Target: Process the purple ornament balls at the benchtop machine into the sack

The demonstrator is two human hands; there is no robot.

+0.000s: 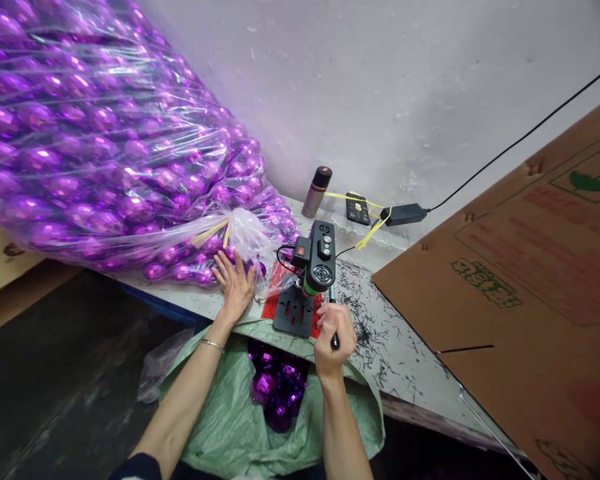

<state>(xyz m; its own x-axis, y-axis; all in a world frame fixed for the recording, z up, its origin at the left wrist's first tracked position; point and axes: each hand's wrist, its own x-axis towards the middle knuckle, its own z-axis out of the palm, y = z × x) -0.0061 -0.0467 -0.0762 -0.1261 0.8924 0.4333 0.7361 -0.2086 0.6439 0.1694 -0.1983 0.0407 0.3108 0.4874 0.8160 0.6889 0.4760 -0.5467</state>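
Note:
My left hand (pixel 235 287) lies with fingers spread against the lower end of a large clear plastic bag (pixel 245 230), which is full of shiny purple faceted balls (pixel 40 157). My right hand (pixel 334 333) is closed around a black handle (pixel 335 343) with a metal rod, at the right side of a small black machine (pixel 323 257). Whether the rod is fixed to the machine I cannot tell. The machine stands on a slotted black plate (pixel 293 313) over a red sheet (pixel 273 300). Below, a green woven sack (pixel 210 413) hangs open with purple balls (pixel 279 390) inside.
A dark-capped bottle (pixel 316 193), a black flat device (pixel 357 208) and a black power adapter (pixel 405 214) with a cable stand near the wall. Small black bits (pixel 370 327) litter the white tabletop (pixel 400 373). A big cardboard box (pixel 520 267) leans in from the right.

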